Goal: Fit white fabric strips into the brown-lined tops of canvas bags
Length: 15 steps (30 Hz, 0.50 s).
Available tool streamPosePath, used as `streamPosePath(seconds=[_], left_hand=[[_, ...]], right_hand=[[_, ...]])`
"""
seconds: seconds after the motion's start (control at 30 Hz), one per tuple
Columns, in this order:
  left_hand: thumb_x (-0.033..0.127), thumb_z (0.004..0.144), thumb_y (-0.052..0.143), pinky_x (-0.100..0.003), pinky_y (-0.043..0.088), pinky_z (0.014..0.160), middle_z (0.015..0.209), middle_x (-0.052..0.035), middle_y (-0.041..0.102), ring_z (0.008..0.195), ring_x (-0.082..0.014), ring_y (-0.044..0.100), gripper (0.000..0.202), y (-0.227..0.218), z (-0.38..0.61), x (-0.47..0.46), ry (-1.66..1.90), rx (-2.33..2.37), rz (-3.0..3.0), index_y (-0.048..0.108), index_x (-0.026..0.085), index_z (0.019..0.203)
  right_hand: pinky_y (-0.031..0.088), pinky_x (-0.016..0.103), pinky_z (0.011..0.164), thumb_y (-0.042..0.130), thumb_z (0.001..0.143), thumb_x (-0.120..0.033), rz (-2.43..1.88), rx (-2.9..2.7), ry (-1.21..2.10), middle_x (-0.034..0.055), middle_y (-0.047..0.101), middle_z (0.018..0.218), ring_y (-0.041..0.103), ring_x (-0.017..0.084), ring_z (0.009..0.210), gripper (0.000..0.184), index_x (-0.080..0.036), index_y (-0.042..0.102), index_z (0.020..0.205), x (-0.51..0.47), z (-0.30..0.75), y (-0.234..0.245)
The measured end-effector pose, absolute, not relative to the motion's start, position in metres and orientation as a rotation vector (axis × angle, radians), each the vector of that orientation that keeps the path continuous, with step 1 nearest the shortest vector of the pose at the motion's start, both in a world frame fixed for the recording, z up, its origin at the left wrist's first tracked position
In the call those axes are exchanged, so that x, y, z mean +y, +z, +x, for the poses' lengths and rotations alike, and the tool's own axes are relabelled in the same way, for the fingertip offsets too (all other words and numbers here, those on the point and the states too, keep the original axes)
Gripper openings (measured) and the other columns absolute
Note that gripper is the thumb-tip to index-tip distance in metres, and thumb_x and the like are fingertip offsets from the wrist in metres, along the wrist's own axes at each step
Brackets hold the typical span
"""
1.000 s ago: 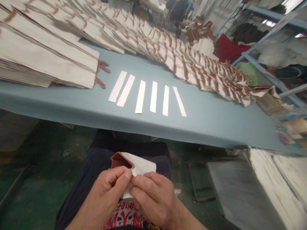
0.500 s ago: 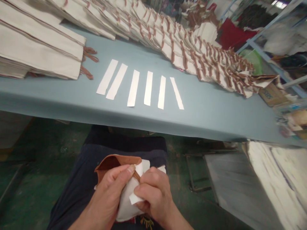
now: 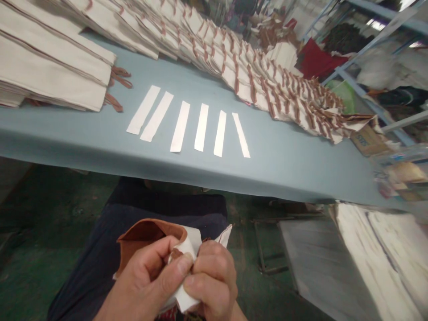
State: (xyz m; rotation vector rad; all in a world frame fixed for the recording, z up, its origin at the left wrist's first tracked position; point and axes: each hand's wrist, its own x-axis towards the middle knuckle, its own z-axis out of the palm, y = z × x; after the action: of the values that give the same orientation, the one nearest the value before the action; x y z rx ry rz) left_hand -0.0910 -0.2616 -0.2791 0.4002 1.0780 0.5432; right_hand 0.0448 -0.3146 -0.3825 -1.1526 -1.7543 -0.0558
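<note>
A cream cloth pouch with a brown lining (image 3: 142, 232) rests over my lap, its brown opening turned up toward the far side. My left hand (image 3: 150, 276) grips its edge, thumb pressed on a folded bit where brown cloth shows. Close against it, my right hand (image 3: 214, 276) is closed on the same pouch, fingers curled and thumb down on the white material. A white flap or strip (image 3: 187, 299) sticks out below the right thumb; which of the two, I cannot tell. The fingertips of the right hand are hidden.
Several white strips (image 3: 180, 127) lie spaced out on the blue-grey table (image 3: 284, 165). Behind them runs a long row of cream pieces with brown straps (image 3: 247, 76). Flat cream bags (image 3: 56, 67) are stacked at left. A cream fabric pile (image 3: 384, 254) stands at right.
My two hands have drawn closer together and slightly lower. The left thumb has shifted down along the pouch's edge, and the cloth there is more folded. The view has moved slightly.
</note>
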Motion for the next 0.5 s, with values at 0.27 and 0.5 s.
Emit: streamPosePath(seconds=[0.27, 0.5], left_hand=[[0.073, 0.073, 0.096, -0.018, 0.045, 0.057, 0.074, -0.0015, 0.069, 0.065, -0.0125, 0.055, 0.06, -0.302, -0.111, -0.251, 0.526, 1.029, 0.593, 0.078, 0.017, 0.082], [0.07, 0.064, 0.101, -0.019, 0.047, 0.056, 0.071, -0.0024, 0.074, 0.061, -0.0135, 0.058, 0.061, -0.285, -0.115, -0.241, 0.532, 1.135, 0.485, 0.078, 0.017, 0.081]], right_hand=[[0.05, 0.029, 0.056, 0.033, 0.125, -0.034, -1.056, -1.83, 0.077, -0.0009, 0.066, 0.075, 0.062, 0.014, 0.061, 0.04, -0.022, 0.06, 0.099, -0.284, 0.061, -0.322], [0.055, 0.027, 0.058, 0.043, 0.123, -0.035, -1.014, -1.688, 0.123, -0.0019, 0.064, 0.074, 0.063, 0.014, 0.062, 0.032, -0.023, 0.061, 0.1, -0.289, 0.057, -0.336]])
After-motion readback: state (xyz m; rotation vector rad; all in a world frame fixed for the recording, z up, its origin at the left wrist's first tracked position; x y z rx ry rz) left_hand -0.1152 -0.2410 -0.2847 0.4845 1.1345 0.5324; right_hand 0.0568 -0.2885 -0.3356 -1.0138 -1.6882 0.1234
